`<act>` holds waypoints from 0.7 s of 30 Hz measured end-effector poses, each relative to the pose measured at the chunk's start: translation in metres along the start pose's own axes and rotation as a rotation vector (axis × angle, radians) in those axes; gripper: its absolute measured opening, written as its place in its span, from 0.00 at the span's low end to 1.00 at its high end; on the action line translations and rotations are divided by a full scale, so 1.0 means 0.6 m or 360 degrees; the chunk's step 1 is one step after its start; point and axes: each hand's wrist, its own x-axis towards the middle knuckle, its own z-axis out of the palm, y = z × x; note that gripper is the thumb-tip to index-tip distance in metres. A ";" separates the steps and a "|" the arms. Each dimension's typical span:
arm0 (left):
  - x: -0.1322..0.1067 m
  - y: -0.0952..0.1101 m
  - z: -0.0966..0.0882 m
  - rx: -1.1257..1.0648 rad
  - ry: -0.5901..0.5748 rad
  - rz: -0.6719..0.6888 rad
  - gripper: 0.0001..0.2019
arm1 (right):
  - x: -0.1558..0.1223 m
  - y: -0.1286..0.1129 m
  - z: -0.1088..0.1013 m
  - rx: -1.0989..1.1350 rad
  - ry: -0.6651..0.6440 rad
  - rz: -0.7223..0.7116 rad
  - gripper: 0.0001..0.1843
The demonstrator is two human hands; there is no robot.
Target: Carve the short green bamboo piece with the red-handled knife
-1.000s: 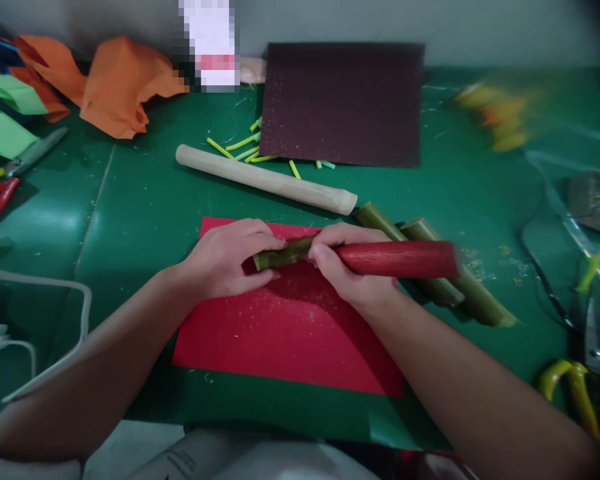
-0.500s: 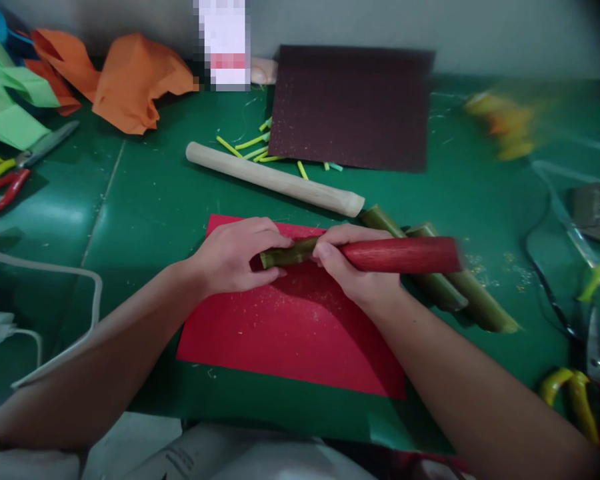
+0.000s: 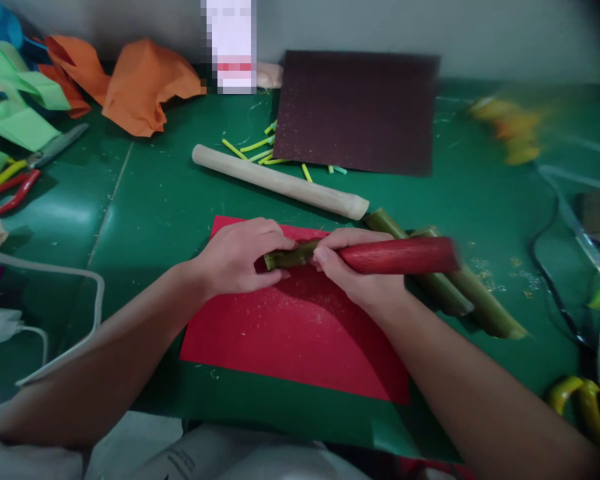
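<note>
- Short green bamboo piece (image 3: 291,259), slightly knobbly, open cut end facing left, over the far half of the red sheet (image 3: 285,350)
- Left hand (image 3: 247,259): clamped on the bamboo piece from both sides
- Right hand (image 3: 354,265): closed round a thick, wood-grained red handle (image 3: 403,256) jutting past the red sheet's right edge, meeting the bamboo piece; tool tip hidden
- Red sheet: flat, matte, flecked with pale shavings
- Beyond the red sheet: smooth pale stick (image 3: 280,181), then a dark sheet (image 3: 357,110) partly covering yellow-green strips (image 3: 256,144)
- Right of the red sheet: green bamboo tubes (image 3: 445,293)
- Beneath the red sheet: glossy green table (image 3: 153,180); well beyond, grey wall (image 3: 480,33)
</note>
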 end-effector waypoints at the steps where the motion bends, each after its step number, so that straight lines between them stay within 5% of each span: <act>1: 0.000 0.000 0.000 -0.0003 0.0003 0.0001 0.14 | 0.000 -0.001 0.000 0.0015 0.0003 0.0004 0.10; 21: 0.002 0.007 0.002 -0.0063 0.0043 -0.0071 0.13 | -0.005 -0.001 -0.001 -0.0156 0.0163 -0.0008 0.11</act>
